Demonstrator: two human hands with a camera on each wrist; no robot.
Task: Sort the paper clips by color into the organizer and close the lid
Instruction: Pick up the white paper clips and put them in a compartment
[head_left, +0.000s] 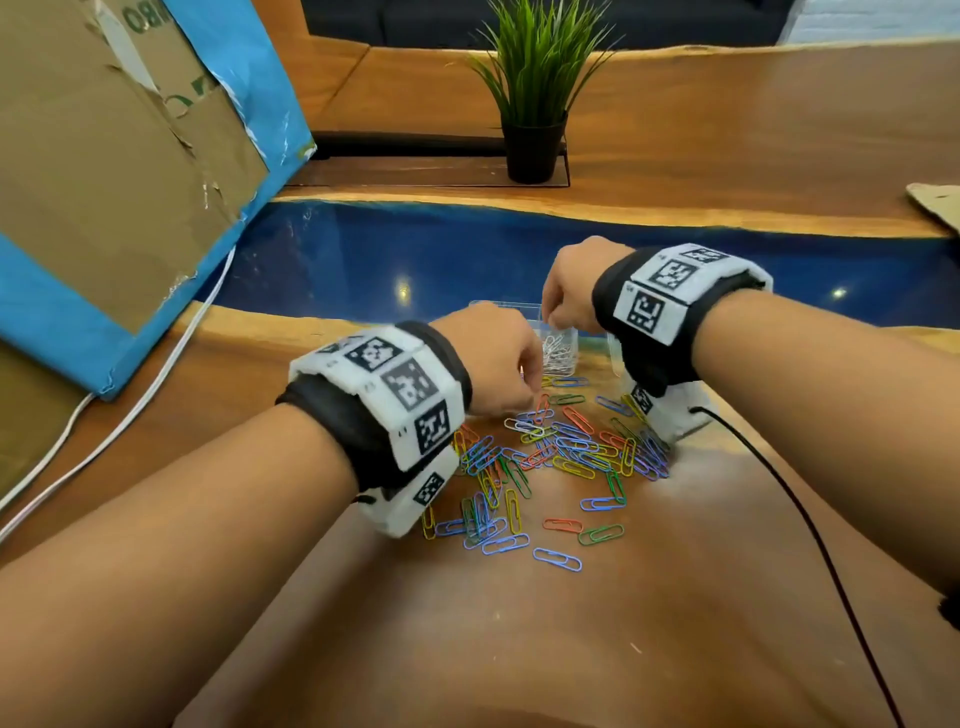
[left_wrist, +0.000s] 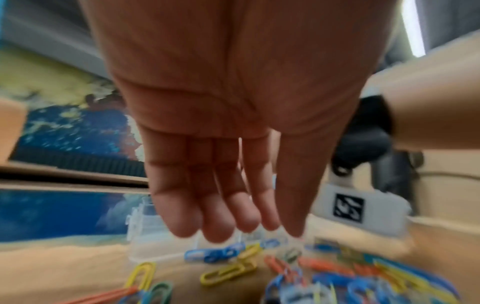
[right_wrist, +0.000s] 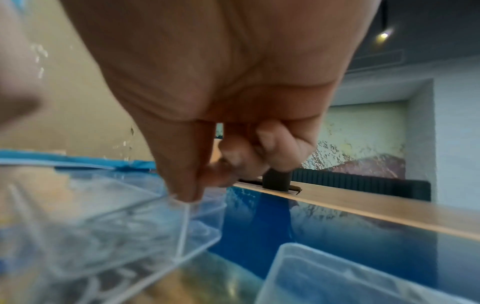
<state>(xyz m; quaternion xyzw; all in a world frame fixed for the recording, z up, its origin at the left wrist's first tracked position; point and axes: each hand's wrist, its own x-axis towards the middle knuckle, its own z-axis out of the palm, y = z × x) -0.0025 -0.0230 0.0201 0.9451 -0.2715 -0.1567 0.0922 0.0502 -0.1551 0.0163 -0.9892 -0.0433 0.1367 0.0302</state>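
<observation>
Several coloured paper clips (head_left: 561, 452) lie in a loose pile on the wooden table; in the left wrist view the clips (left_wrist: 228, 273) look blurred. Behind the pile stands the clear organizer (head_left: 571, 338), one compartment holding silver clips (head_left: 558, 353). My left hand (head_left: 498, 364) hovers at the pile's far edge. Its fingers (left_wrist: 215, 216) are straight and hold nothing. My right hand (head_left: 566, 296) is over the organizer (right_wrist: 130, 226) with curled fingers. Its thumb (right_wrist: 187, 185) meets the forefinger at a compartment wall's top edge. No clip shows in the pinch.
A second clear plastic piece (right_wrist: 363, 277) lies right of the organizer. A potted plant (head_left: 532, 150) stands at the back, and a blue-edged cardboard box (head_left: 104, 182) at the left. A white cable (head_left: 130, 415) and a black cable (head_left: 805, 519) cross the table.
</observation>
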